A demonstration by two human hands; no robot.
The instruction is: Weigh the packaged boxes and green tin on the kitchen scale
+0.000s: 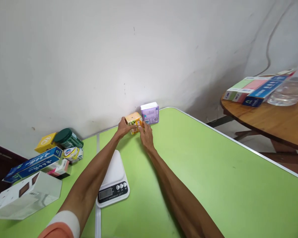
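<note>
At the far edge of the green table, an orange pack (pixel 134 117) with green and yellow print stands between my two hands. My left hand (pixel 124 127) grips its left side, thumb across the front. On the right side, my right hand (pixel 146 134) has its fingers closed against the pack's front right corner. A purple pack (pixel 150 114) with a white top stands just right of it, close to my right fingertips. Nearer to me, partly behind my left forearm, lies a white kitchen scale (pixel 114 181) with a dark display panel and nothing visible on its platform.
On the left sit a white box (pixel 27 195), long blue boxes (pixel 34 164), a green canister (pixel 69 138), a yellow box (pixel 46 142) and smaller cartons. The wall rises behind the table. At right, a wooden table (pixel 275 120) holds boxes and a clear plastic bottle (pixel 288 92).
</note>
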